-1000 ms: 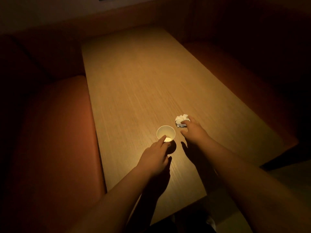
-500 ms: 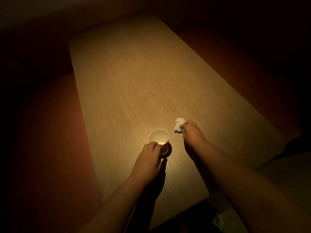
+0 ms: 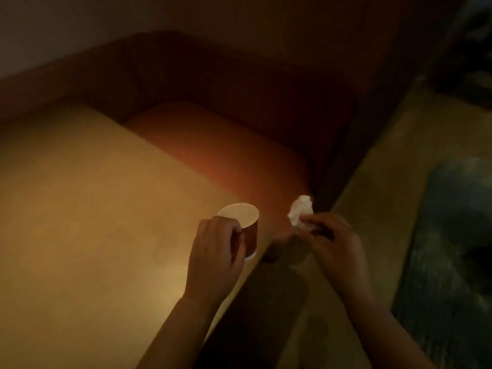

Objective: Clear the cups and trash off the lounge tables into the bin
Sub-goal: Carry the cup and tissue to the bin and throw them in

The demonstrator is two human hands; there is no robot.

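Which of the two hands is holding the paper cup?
The left hand, its fingers curled round the brown-sided paper cup. The right hand pinches a crumpled white tissue instead, further right, beyond the edge of the table.

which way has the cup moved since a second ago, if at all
Yes. The cup stood on the table, in from its edges; now the left hand holds it at the table's edge beside the orange seat, apparently lifted.

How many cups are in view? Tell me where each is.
1. The cup is held in the left hand over the table edge. Dark corners could hide others.
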